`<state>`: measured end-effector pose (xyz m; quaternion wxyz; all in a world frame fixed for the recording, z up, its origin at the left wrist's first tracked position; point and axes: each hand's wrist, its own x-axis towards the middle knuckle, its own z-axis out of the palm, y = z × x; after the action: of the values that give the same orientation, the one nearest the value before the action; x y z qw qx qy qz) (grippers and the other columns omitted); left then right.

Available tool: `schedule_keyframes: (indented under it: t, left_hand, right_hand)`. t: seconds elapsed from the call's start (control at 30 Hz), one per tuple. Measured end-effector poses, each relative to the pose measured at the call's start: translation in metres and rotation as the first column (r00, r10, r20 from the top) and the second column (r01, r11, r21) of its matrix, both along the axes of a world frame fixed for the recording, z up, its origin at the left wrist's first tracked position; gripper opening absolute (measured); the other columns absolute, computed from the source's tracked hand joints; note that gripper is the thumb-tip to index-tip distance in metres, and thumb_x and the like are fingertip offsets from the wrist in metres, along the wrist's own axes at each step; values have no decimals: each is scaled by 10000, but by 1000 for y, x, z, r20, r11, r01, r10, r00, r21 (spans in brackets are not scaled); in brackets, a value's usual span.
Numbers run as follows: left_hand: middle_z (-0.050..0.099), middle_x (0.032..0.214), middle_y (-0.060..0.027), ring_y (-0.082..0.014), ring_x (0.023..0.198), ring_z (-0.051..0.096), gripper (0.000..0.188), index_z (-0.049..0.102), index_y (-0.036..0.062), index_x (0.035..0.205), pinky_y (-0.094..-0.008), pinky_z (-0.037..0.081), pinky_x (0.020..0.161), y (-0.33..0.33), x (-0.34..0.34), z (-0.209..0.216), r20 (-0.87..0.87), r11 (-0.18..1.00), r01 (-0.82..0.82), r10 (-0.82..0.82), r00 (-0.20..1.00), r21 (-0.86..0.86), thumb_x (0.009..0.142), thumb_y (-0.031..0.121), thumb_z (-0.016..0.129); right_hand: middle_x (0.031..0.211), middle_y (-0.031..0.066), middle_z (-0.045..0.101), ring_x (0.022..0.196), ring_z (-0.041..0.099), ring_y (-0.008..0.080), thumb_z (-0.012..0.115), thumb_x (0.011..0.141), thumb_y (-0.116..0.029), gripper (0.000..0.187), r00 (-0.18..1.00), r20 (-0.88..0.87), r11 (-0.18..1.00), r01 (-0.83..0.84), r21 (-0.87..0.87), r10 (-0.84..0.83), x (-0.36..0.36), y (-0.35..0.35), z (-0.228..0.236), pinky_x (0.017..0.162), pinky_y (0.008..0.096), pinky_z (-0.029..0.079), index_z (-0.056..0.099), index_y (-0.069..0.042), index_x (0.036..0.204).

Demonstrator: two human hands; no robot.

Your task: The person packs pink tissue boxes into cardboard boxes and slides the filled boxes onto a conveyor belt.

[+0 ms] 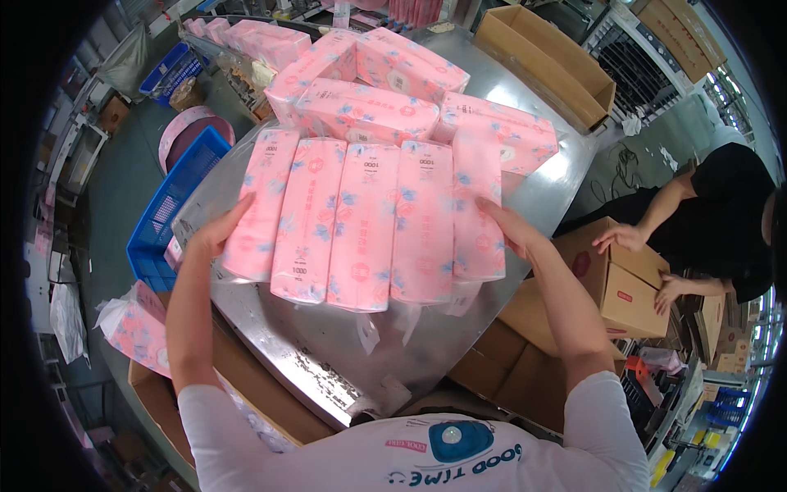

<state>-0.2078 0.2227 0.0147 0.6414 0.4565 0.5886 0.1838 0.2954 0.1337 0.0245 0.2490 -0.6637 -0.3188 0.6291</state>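
Note:
Several pink tissue packs [358,230] with blue flower prints stand side by side in a row over the metal table [566,176]. My left hand [223,231] presses the outer side of the leftmost tissue pack [261,205]. On the other end, my right hand [507,227] presses against the rightmost tissue pack [478,213]. The row is squeezed between both hands; the fingers are partly hidden by the packs. Just beyond it lie more pink packs [369,109], loosely arranged and touching the row's far end.
More packs [266,41] queue on a conveyor at the far left. A blue crate [156,221] stands left of the table. Open cartons [238,385] [525,369] sit near me on both sides. At right, a person in black handles a cardboard box [627,287]. An open carton [545,66] lies far right.

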Motion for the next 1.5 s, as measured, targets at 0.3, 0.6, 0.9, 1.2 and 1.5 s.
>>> schedule_keyframes:
  t: [0.3, 0.6, 0.9, 1.2, 1.5]
  left_hand:
    - [543, 1251, -131, -224, 1088, 567, 614, 422, -33, 1306, -341, 453, 928, -104, 96, 14, 342, 978, -159, 196, 919, -133, 897, 420, 492]
    - [604, 1130, -48, -155, 1057, 548, 472, 578, 27, 1165, -314, 459, 893, -221, 300, 14, 448, 816, 574, -491, 747, -63, 720, 61, 732]
    - [150, 1487, -236, -355, 1393, 135, 838, 122, 19, 1441, -419, 169, 1115, -324, 402, -82, -285, 61, 905, -938, 196, 422, 830, 294, 626]
    - [314, 1426, -127, -287, 1336, 254, 829, 354, 93, 1373, -644, 186, 1002, -334, 543, -213, -783, -269, 916, -618, 72, 298, 762, 628, 523]
    - [583, 1144, -150, -271, 1079, 533, 556, 565, 52, 1164, -359, 421, 883, -266, 520, -134, -234, -636, 771, -745, -625, -32, 843, 505, 542]
  right_hand:
    - [1055, 137, 620, 955, 612, 196, 570, 855, -417, 589, 949, -110, 936, 310, 167, -294, 63, -129, 27, 801, 319, 496, 526, 77, 1173]
    - [1213, 125, 538, 1076, 556, 257, 620, 678, 28, 625, 650, -250, 593, 758, 271, -717, 187, -491, 87, 907, 402, 465, 431, 28, 1274]
    - [1459, 258, 112, 1363, 140, 399, 780, 638, -230, 1034, 461, 798, 881, 440, 174, -387, 130, -578, -78, 1101, 391, 230, 143, -6, 1421]
    - [1365, 169, 442, 1296, 362, 352, 498, 773, -670, 748, 709, 703, 911, 249, -329, 60, 228, -425, -220, 1020, 605, 261, 469, -173, 1330]
    - [1016, 86, 649, 945, 605, 202, 560, 878, -229, 298, 618, -3, 617, -784, 68, 786, 121, -134, 36, 834, 340, 472, 592, -101, 1146]
